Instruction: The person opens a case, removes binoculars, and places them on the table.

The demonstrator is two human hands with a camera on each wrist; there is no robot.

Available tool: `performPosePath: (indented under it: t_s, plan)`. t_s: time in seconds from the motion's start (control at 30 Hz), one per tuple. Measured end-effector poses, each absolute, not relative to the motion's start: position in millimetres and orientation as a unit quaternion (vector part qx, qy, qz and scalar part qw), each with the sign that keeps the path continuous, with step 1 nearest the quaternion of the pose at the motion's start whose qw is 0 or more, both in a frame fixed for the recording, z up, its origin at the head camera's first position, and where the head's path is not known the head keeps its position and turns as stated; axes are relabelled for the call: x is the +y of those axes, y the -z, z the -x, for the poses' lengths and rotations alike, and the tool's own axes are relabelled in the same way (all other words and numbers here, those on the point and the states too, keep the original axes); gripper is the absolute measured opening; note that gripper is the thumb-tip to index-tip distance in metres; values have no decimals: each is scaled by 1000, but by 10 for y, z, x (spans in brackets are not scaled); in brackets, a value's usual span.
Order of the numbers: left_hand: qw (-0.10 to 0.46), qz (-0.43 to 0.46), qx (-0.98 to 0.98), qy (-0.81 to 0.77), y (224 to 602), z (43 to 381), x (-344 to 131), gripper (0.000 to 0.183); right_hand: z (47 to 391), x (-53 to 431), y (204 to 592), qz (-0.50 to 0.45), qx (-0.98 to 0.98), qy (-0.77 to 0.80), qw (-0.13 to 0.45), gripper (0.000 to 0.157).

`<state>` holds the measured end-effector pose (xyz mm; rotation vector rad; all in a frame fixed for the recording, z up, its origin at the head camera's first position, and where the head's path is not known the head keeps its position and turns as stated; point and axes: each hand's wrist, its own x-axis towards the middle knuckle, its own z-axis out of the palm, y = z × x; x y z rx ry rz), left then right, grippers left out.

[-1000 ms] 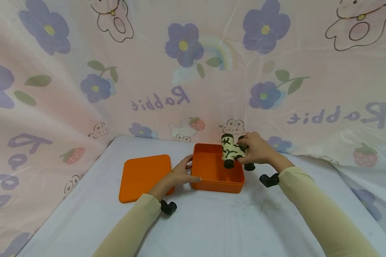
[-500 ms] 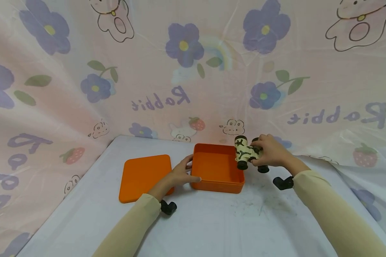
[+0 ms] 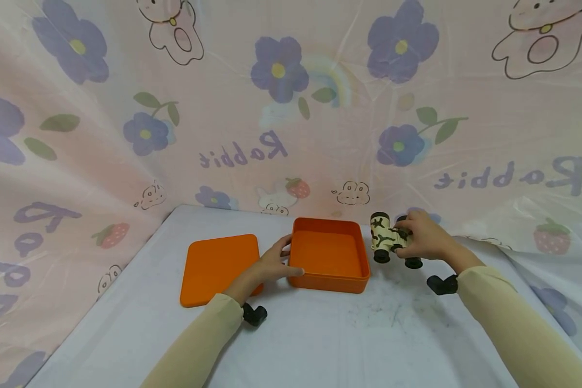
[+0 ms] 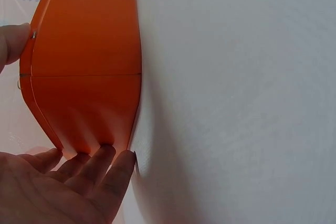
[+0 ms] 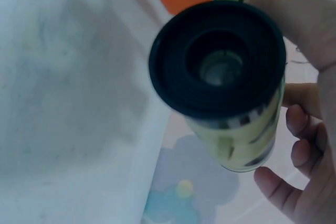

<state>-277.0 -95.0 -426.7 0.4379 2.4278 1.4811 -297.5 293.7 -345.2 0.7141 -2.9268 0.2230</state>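
An open orange box [image 3: 331, 284] stands on the white table in the head view. My left hand [image 3: 270, 263] rests against its left side, thumb at the front rim, the other fingers spread along the wall. In the left wrist view, those extended fingers [image 4: 97, 174] touch the box wall [image 4: 86, 40] at their tips. Right of the box, my right hand [image 3: 425, 237] pinches camouflage-patterned toy binoculars [image 3: 384, 238] at the middle and right barrel. In the right wrist view one dark eyepiece [image 5: 218, 59] faces the camera; the hand hides part of the binoculars.
An orange lid [image 3: 218, 268] lies flat left of the box, partly behind my left wrist. A patterned curtain [image 3: 320, 129] hangs behind the white table [image 3: 320, 345]. Black devices are strapped at both wrists.
My right hand has carried the binoculars rightward from over the box to beside it, and slightly lower. The left hand, box and lid stay in place.
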Motion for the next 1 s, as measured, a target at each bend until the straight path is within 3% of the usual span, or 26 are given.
performPosePath:
  t_s: [1.0]
  plan:
    - [139, -156, 835, -509, 4248, 2769, -962, 97, 2989, 3185, 3928, -226, -970, -74, 44, 63]
